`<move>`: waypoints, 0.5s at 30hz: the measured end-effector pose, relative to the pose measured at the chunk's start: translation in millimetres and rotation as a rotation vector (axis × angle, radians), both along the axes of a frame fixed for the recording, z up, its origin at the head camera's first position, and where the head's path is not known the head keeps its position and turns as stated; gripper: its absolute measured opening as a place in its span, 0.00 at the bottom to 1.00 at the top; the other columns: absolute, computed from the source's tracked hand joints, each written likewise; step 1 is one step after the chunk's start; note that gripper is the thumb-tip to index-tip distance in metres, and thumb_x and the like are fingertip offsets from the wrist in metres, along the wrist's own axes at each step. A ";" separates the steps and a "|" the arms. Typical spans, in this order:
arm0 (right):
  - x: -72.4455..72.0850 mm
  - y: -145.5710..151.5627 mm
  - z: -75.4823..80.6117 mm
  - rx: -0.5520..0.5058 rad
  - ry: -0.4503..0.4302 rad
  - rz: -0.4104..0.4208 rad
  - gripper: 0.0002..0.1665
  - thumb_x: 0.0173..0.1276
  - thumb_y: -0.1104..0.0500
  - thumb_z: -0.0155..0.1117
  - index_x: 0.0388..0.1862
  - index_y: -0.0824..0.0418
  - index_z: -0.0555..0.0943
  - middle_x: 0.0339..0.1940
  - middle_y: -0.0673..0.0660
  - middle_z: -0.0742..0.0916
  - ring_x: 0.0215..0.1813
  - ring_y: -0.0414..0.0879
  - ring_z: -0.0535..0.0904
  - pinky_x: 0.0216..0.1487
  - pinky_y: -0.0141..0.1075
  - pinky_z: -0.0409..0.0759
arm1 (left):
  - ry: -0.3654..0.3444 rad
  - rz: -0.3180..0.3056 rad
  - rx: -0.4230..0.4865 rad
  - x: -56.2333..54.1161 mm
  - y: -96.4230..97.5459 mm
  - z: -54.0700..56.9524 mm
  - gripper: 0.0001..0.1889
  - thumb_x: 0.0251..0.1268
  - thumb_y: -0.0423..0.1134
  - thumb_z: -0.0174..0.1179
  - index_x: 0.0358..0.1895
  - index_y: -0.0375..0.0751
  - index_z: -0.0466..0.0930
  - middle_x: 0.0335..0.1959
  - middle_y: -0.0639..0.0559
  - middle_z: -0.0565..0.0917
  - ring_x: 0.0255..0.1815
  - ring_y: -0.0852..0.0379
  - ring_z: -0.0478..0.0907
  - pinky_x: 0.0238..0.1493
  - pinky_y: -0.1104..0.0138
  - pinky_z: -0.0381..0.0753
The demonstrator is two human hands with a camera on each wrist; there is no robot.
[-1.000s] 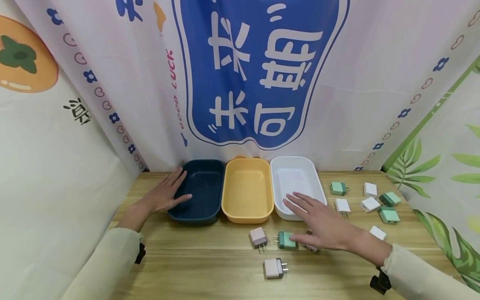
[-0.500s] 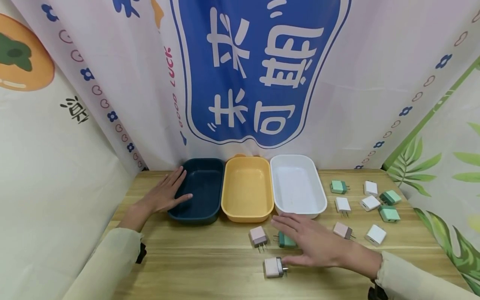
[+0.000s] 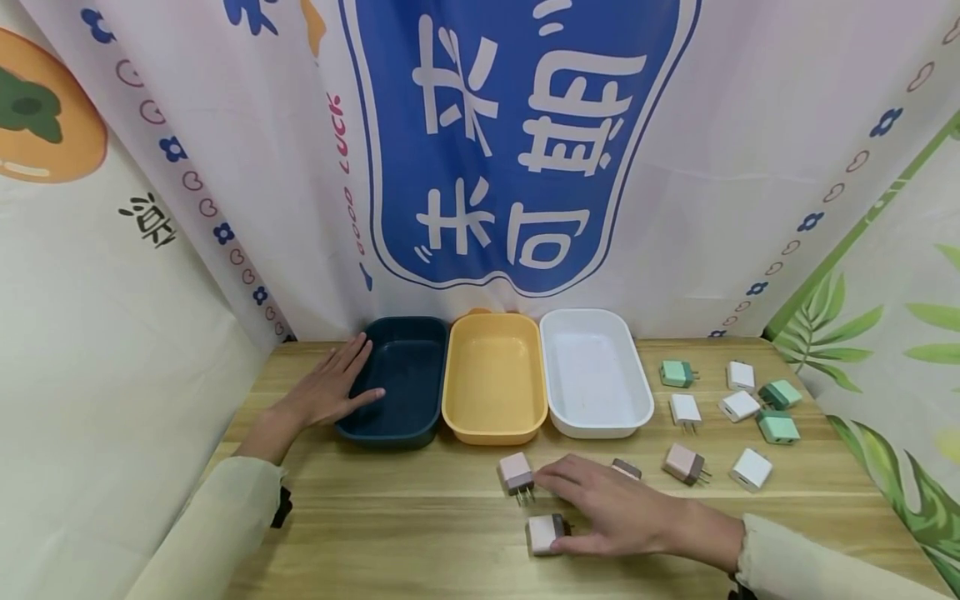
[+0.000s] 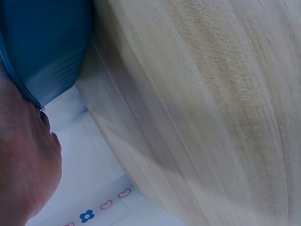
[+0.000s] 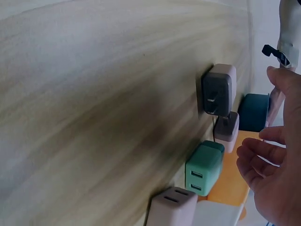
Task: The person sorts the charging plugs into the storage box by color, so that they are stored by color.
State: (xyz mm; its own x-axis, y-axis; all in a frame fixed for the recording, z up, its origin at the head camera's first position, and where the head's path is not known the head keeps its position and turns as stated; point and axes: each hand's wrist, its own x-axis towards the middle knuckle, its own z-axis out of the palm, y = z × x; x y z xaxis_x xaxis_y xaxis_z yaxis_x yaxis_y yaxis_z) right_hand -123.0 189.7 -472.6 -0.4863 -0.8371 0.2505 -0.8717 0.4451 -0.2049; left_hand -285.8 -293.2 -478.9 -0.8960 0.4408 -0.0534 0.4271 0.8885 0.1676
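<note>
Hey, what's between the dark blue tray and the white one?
The yellow tray; the head view shows it between the dark blue tray and the white tray.

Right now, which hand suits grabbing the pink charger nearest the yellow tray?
Likely the right hand: it is close beside that pink charger, while the left hand rests on the navy tray.

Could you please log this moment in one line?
left hand: touching navy tray; right hand: near green adapter; yellow tray: beside white tray
</note>
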 end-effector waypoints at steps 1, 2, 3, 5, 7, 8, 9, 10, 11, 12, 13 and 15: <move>0.1 -0.6 -1.6 0.000 -0.009 0.000 0.45 0.74 0.32 0.66 0.73 0.64 0.77 0.67 0.54 0.82 0.67 0.45 0.79 0.65 0.42 0.83 | 0.000 0.000 0.000 0.1 0.1 0.1 0.52 0.79 0.69 0.49 0.86 0.32 0.43 0.88 0.34 0.41 0.88 0.33 0.42 0.84 0.36 0.42; 0.0 -0.9 -3.2 0.002 -0.019 -0.001 0.44 0.74 0.32 0.66 0.73 0.64 0.77 0.66 0.54 0.82 0.66 0.45 0.79 0.65 0.42 0.83 | 0.000 0.000 0.002 0.2 0.0 0.0 0.52 0.79 0.69 0.49 0.86 0.32 0.43 0.88 0.35 0.41 0.88 0.33 0.42 0.84 0.36 0.42; -0.1 -1.3 -4.6 0.004 -0.031 -0.005 0.44 0.74 0.33 0.66 0.73 0.64 0.77 0.66 0.54 0.83 0.66 0.45 0.79 0.64 0.41 0.84 | -0.001 0.000 0.005 0.3 0.1 0.0 0.52 0.79 0.69 0.49 0.86 0.32 0.43 0.88 0.35 0.41 0.87 0.33 0.42 0.84 0.36 0.42; -0.3 -1.8 -7.1 0.001 -0.056 -0.013 0.43 0.74 0.33 0.66 0.72 0.64 0.78 0.64 0.54 0.83 0.64 0.45 0.80 0.63 0.41 0.84 | -0.003 0.000 0.011 0.5 0.2 0.3 0.52 0.79 0.69 0.50 0.86 0.32 0.43 0.88 0.35 0.41 0.87 0.33 0.42 0.84 0.36 0.42; -0.8 -2.0 -9.7 -0.008 -0.084 -0.020 0.41 0.75 0.34 0.66 0.71 0.64 0.79 0.62 0.54 0.84 0.62 0.44 0.81 0.62 0.40 0.85 | -0.001 0.003 0.007 0.5 0.5 0.2 0.52 0.79 0.69 0.49 0.86 0.32 0.42 0.88 0.35 0.41 0.88 0.34 0.42 0.84 0.37 0.42; -0.9 -2.2 -10.8 -0.017 -0.097 -0.020 0.41 0.75 0.34 0.66 0.70 0.64 0.79 0.61 0.54 0.84 0.61 0.44 0.81 0.61 0.40 0.85 | -0.001 0.004 0.006 0.4 0.6 0.0 0.52 0.79 0.69 0.49 0.86 0.32 0.42 0.88 0.36 0.41 0.88 0.34 0.42 0.84 0.37 0.42; -1.0 -2.3 -12.1 -0.027 -0.109 -0.019 0.40 0.75 0.35 0.67 0.69 0.64 0.80 0.60 0.53 0.85 0.60 0.44 0.82 0.61 0.40 0.85 | 0.000 0.005 0.003 0.1 0.6 -0.3 0.52 0.78 0.70 0.49 0.86 0.33 0.42 0.89 0.36 0.40 0.88 0.34 0.42 0.84 0.37 0.42; -1.1 -2.5 -13.3 -0.038 -0.120 -0.015 0.39 0.74 0.36 0.68 0.68 0.64 0.80 0.60 0.53 0.85 0.60 0.43 0.82 0.60 0.39 0.86 | 0.001 0.005 0.003 0.0 0.8 -0.4 0.53 0.78 0.70 0.49 0.86 0.33 0.42 0.88 0.36 0.41 0.88 0.34 0.42 0.84 0.37 0.43; -1.2 -2.9 -14.4 -0.049 -0.130 -0.011 0.38 0.74 0.37 0.69 0.67 0.64 0.81 0.59 0.52 0.85 0.59 0.42 0.82 0.60 0.38 0.86 | 0.003 0.005 0.001 -0.1 0.8 -0.6 0.53 0.78 0.70 0.49 0.86 0.32 0.42 0.88 0.36 0.41 0.88 0.34 0.42 0.84 0.37 0.43; -1.0 -3.3 -15.4 -0.058 -0.134 -0.006 0.37 0.74 0.38 0.70 0.67 0.64 0.81 0.59 0.52 0.85 0.58 0.42 0.82 0.60 0.38 0.86 | 0.004 0.006 0.001 -0.3 0.7 -1.0 0.53 0.78 0.70 0.49 0.86 0.33 0.43 0.89 0.36 0.41 0.88 0.34 0.42 0.84 0.37 0.43; -0.8 -3.8 -16.2 -0.067 -0.137 -0.001 0.36 0.73 0.38 0.70 0.66 0.64 0.81 0.58 0.51 0.85 0.58 0.41 0.82 0.59 0.37 0.86 | 0.006 0.006 0.003 -0.3 0.8 -1.2 0.53 0.78 0.70 0.49 0.86 0.32 0.43 0.88 0.35 0.41 0.88 0.34 0.43 0.84 0.37 0.43; -0.2 -5.1 -17.5 -0.083 -0.145 0.009 0.35 0.73 0.39 0.71 0.65 0.64 0.82 0.57 0.51 0.86 0.57 0.40 0.83 0.58 0.36 0.86 | 0.010 0.005 0.003 -0.1 0.7 -1.3 0.52 0.78 0.69 0.49 0.86 0.32 0.43 0.88 0.35 0.41 0.87 0.33 0.43 0.84 0.37 0.43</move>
